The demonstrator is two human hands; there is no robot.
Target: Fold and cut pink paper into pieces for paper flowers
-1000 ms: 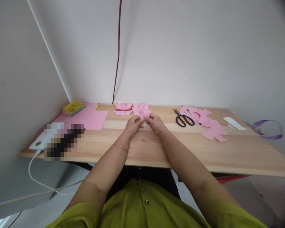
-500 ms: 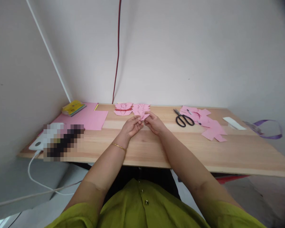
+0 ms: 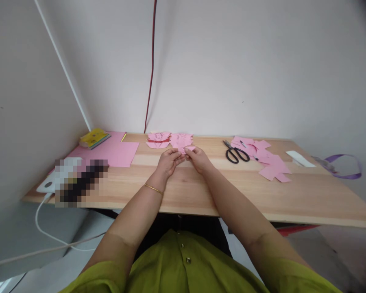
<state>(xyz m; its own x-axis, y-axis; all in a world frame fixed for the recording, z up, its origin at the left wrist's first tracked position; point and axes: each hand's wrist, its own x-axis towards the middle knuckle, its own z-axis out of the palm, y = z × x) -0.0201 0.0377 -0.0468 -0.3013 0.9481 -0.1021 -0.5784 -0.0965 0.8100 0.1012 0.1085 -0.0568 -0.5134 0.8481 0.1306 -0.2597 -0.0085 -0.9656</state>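
Note:
A small piece of folded pink paper (image 3: 190,149) is pinched between both hands above the middle of the wooden table (image 3: 189,191). My left hand (image 3: 170,161) grips its left side with thumb and fingers. On the other side, my right hand (image 3: 197,159) is closed on it, the thumb lying over the paper. Fingers cover much of the piece, so its full shape is hidden. Just beyond the hands lie folded pink paper pieces (image 3: 181,140) and, left of them, more folded pink paper with a red strip (image 3: 158,141) across it.
Black-handled scissors (image 3: 237,155) lie right of the hands, beside pink paper cutouts (image 3: 274,165). Farther right are a white strip (image 3: 300,158) and a purple strap (image 3: 344,166). At left, a yellow book (image 3: 94,138) rests on large pink sheets (image 3: 118,154), near a white device (image 3: 49,184) with a cable.
The pink piece's raised flap now sits lower and flatter between my fingers. My right thumb has shifted onto it. Other things on the table have stayed put.

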